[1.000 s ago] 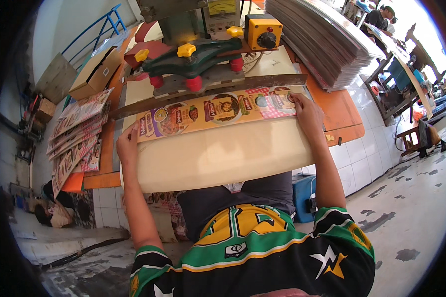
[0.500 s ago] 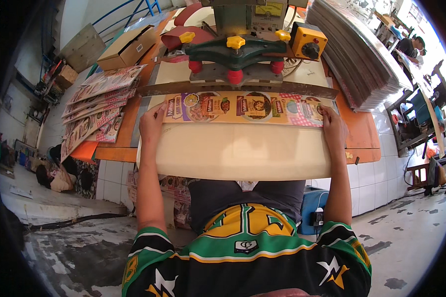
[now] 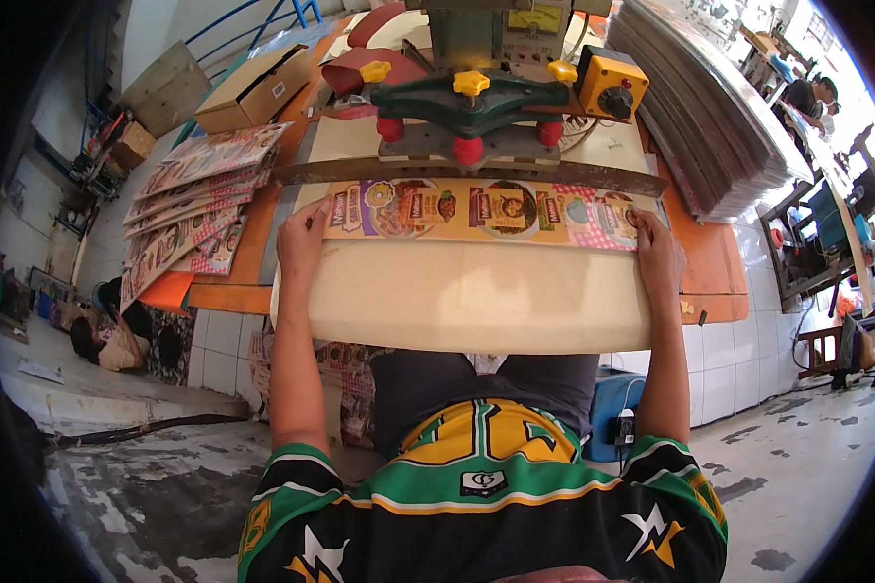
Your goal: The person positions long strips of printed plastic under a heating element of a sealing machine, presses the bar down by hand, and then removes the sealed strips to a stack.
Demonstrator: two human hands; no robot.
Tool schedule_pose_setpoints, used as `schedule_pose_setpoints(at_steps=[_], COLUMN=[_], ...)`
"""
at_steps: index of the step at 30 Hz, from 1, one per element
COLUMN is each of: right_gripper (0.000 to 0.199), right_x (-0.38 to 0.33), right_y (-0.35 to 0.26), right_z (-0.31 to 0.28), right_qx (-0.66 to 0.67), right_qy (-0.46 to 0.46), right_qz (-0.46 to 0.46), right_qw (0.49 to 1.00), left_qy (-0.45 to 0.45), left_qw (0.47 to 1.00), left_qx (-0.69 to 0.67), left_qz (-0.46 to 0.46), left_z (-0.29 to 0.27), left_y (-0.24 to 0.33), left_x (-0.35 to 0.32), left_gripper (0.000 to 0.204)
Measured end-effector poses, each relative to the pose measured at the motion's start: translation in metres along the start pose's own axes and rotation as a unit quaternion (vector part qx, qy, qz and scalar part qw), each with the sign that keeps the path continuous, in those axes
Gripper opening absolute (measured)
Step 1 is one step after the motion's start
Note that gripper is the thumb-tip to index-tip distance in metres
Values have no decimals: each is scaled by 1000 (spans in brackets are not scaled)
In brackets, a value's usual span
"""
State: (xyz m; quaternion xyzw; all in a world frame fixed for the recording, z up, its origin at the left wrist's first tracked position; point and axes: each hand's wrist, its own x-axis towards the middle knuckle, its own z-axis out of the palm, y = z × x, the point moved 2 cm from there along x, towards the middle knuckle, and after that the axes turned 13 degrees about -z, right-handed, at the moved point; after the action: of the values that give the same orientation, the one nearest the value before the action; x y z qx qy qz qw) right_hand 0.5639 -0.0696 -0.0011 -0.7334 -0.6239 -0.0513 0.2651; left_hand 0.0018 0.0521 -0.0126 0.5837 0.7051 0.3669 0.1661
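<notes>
A long printed sheet [image 3: 457, 208] with food pictures lies across the cream work board [image 3: 467, 301], its far edge against or under the long metal bar [image 3: 457, 173] of a press. At its left end, my left hand [image 3: 302, 236] is closed, pinching the corner between thumb and fingers. My right hand [image 3: 657, 241] grips the right end the same way. Above the bar sits the dark green press head [image 3: 467, 105] with yellow knobs and red feet. Whether the sheet's far edge runs beneath the bar is hidden.
Printed sheets lie in a loose pile [image 3: 199, 204] at the left, with a cardboard box [image 3: 253, 89] behind. A tall stack of flat sheets [image 3: 710, 107] stands at the right. A yellow control box [image 3: 610, 84] sits beside the press. One person [image 3: 812, 97] is at the far right, another [image 3: 112, 340] at lower left.
Both hands keep hold of the sheet, which stays in place along the bar. The whole view has shifted very slightly; the people in the background have moved a little.
</notes>
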Motion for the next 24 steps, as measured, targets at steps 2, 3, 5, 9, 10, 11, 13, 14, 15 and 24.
schedule_pose_setpoints(at_steps=[2,3,5,9,10,11,13,14,15,24], right_gripper=[30,30,30,29,29,28,26,26,25,26], right_x=[0,0,2,-1,1,0,-1,-2,-3,-4], right_y=[-5,-2,8,6,7,10,10,13,12,5], right_z=[-5,-6,-3,10,13,12,12,11,11,7], right_qx=[-1,11,32,37,34,25,23,24,26,28], right_qy=[-23,-8,25,28,35,40,47,49,52,49], right_qz=[26,15,-8,-9,-14,-18,-26,-26,-28,-14], right_qw=[999,1000,999,999,999,999,998,998,998,998], left_qy=[-1,-5,-14,-27,-29,-32,-34,-40,-44,-33], left_qw=[1000,1000,1000,999,999,999,999,999,999,999], left_qx=[-6,-6,-10,-25,-20,-15,-8,-12,-15,-12], left_qz=[7,11,21,25,18,10,5,10,13,28], left_z=[2,4,7,-3,-3,-1,-3,-1,-1,0], left_y=[1,3,-1,-1,3,7,10,12,12,4], left_x=[0,3,10,-1,-2,-3,-2,-2,-1,2], left_gripper=[36,36,38,42,43,43,43,43,43,41])
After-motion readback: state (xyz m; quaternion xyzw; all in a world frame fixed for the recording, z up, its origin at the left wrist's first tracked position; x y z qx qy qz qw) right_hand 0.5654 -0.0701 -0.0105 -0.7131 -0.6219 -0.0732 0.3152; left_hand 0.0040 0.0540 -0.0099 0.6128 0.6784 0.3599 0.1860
